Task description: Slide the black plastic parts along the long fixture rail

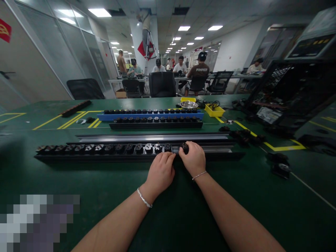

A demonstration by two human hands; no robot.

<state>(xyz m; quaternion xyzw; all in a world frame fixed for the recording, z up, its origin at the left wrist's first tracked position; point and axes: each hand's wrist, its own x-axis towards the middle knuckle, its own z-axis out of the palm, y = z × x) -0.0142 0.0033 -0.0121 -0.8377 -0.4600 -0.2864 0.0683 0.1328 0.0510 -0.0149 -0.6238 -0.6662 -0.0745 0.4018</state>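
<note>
A long black metal channel lies across the green table in front of me, with a row of black socket modules seated along its left and middle part. My left hand is closed on the channel's front edge, its thumb and fingertips just below the last seated module. Pinched between the fingers of my right hand is another black socket module, held at the bare right stretch of the channel. The fingers partly hide it, so I cannot tell whether it touches the channel floor.
Behind lie a bare metal channel, a second filled black strip and a blue strip. Loose black parts lie to the right, near a yellow bin, a metal bowl and an open computer case. People sit farther back.
</note>
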